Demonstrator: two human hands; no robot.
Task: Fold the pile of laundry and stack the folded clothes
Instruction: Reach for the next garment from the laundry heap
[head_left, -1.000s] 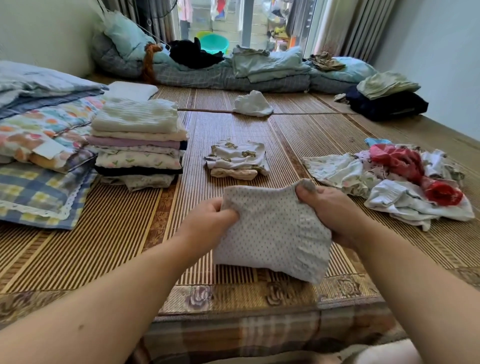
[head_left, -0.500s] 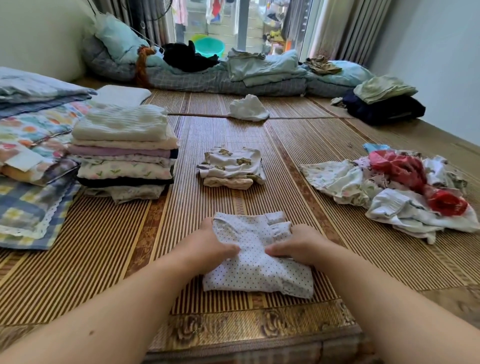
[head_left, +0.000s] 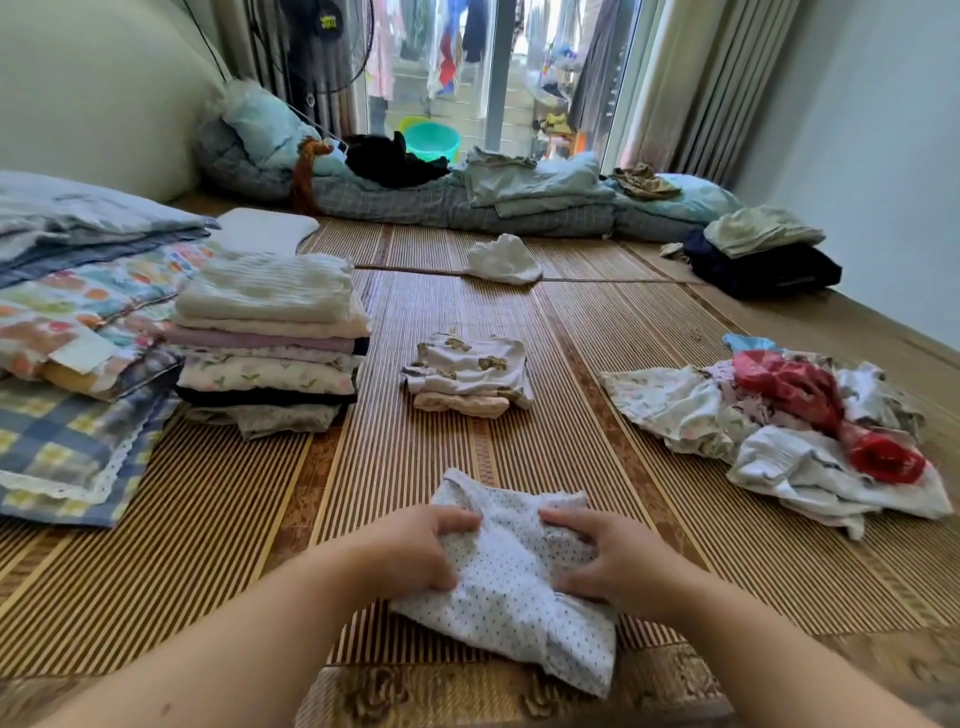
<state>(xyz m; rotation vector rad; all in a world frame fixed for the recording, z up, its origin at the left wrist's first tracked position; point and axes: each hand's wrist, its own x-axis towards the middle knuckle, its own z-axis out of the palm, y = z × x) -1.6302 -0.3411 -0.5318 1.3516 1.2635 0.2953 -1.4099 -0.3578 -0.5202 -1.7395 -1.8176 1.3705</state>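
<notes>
Nearest, the left hand (head_left: 415, 551) and right hand (head_left: 608, 561) each grip the white dotted garment (head_left: 514, 592), fingers curled into its bunched cloth. It lies rumpled between them on the bamboo mat (head_left: 234, 545). Beyond sits a small folded stack (head_left: 470, 374), with a taller stack (head_left: 270, 332) to the left and an unfolded pile (head_left: 779, 431) to the right.
</notes>
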